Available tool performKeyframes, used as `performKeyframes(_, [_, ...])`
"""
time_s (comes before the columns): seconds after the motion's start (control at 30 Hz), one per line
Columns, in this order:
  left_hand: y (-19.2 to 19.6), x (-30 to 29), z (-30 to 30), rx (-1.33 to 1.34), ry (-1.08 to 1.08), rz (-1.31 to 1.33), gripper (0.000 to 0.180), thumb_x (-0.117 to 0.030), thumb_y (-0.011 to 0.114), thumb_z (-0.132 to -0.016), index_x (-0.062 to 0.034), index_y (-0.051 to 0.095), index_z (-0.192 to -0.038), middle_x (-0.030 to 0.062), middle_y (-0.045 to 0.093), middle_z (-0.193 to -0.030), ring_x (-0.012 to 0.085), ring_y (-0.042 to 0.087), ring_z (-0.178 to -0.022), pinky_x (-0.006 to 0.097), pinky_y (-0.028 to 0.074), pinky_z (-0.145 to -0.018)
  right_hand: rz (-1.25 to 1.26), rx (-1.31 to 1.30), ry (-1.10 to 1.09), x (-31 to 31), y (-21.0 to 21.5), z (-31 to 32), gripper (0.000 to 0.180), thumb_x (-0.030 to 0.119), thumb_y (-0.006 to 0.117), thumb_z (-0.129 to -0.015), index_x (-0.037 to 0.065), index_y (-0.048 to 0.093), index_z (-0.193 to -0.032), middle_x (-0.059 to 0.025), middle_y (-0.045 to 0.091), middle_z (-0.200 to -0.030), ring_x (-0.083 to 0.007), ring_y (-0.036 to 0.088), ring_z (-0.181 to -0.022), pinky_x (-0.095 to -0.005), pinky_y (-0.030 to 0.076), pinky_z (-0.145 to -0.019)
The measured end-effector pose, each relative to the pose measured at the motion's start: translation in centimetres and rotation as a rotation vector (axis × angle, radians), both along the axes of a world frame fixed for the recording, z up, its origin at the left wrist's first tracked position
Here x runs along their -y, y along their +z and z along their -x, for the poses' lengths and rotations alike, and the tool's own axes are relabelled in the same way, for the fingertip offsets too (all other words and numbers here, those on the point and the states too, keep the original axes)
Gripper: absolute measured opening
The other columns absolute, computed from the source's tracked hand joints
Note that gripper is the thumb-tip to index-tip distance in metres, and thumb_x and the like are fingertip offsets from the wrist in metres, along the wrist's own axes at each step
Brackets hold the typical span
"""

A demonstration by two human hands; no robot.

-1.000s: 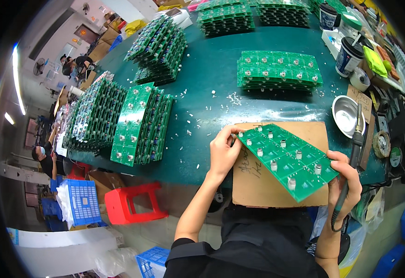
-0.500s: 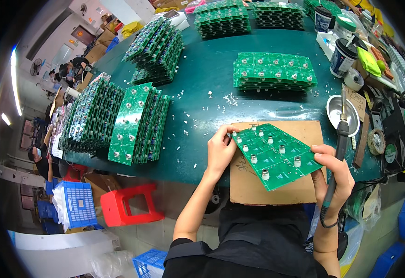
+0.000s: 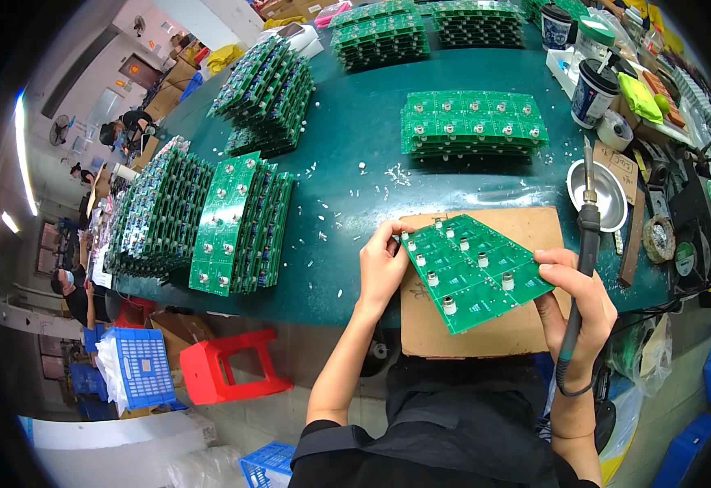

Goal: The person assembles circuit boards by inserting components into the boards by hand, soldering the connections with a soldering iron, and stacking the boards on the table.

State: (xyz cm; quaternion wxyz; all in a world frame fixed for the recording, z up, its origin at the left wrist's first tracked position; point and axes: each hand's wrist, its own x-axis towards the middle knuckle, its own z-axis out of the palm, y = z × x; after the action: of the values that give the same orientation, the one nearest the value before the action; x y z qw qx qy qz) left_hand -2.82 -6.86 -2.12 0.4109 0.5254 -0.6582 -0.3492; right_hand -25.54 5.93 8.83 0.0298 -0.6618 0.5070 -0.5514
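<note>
A green circuit board (image 3: pixel 476 281) with several small white-and-metal cylindrical parts is held tilted above a brown cardboard sheet (image 3: pixel 493 342). My left hand (image 3: pixel 382 267) is closed on the board's far left corner. With thumb and fingers, my right hand (image 3: pixel 579 302) pinches its right corner. That same hand also keeps a soldering iron (image 3: pixel 589 232) lying across it, tip pointing away from me and cable hanging near my wrist. The board's underside is hidden.
Stacked circuit boards stand at the left (image 3: pixel 225 220), far left (image 3: pixel 266 93) and beyond the cardboard (image 3: pixel 473 122). A metal bowl (image 3: pixel 610 195), lidded cup (image 3: pixel 593 93) and tape roll (image 3: pixel 658 238) lie to the right. White scraps dot the green table (image 3: pixel 339 236). A red stool (image 3: pixel 233 366) stands below.
The board has shifted slightly left and its tilt has changed a little. Both hands keep the same grip, and the soldering iron stays in my right hand. The whole view has moved slightly.
</note>
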Motion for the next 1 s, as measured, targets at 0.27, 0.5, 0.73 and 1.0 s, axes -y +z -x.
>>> performKeyframes(0.27, [-0.8,0.6,-1.5,-0.071,-0.005,-0.003,0.02,-0.005,0.073,-0.078,-0.0036,0.066,-0.097,-0.0079,0.045,-0.069,0.0011,0.032,-0.061,0.018,0.027,-0.054,-0.006,0.009,0.012,0.5,0.3,-1.0,0.043,-0.011,0.077,-0.066,0.004,0.064,-0.103,-0.0172,0.069,-0.102,-0.03,0.07,-0.09,-0.034,0.056,-0.078])
performKeyframes(0.5, [0.1,1.4,-0.3,0.096,-0.09,0.172,0.036,-0.006,0.067,-0.076,0.0009,0.067,-0.111,0.0092,0.068,-0.106,0.0193,0.063,-0.102,0.032,0.049,-0.089,-0.098,-0.184,-0.102,-0.6,-0.7,1.2,0.029,0.011,0.067,-0.083,0.01,0.062,-0.112,-0.0097,0.067,-0.091,-0.0258,0.066,-0.075,-0.0356,0.053,-0.065])
performKeyframes(0.73, [1.3,1.0,-4.2,0.173,-0.242,0.636,0.039,-0.033,0.066,-0.09,0.0025,0.059,-0.105,0.0169,0.058,-0.091,0.0309,0.057,-0.083,0.041,0.048,-0.078,0.069,0.219,-0.007,0.6,-3.9,0.4,0.019,0.006,0.065,-0.083,0.003,0.055,-0.099,-0.0175,0.055,-0.089,-0.0362,0.06,-0.08,-0.0412,0.047,-0.068])
performKeyframes(1.0, [4.7,0.2,-0.1,0.311,-0.379,0.97,0.039,-0.031,0.072,-0.083,0.0015,0.063,-0.102,0.0165,0.056,-0.098,0.0347,0.055,-0.091,0.047,0.043,-0.088,0.104,0.266,-0.033,-1.7,-4.2,1.2,0.021,0.002,0.064,-0.073,0.001,0.056,-0.093,-0.0149,0.061,-0.077,-0.0342,0.062,-0.073,-0.0404,0.046,-0.063])
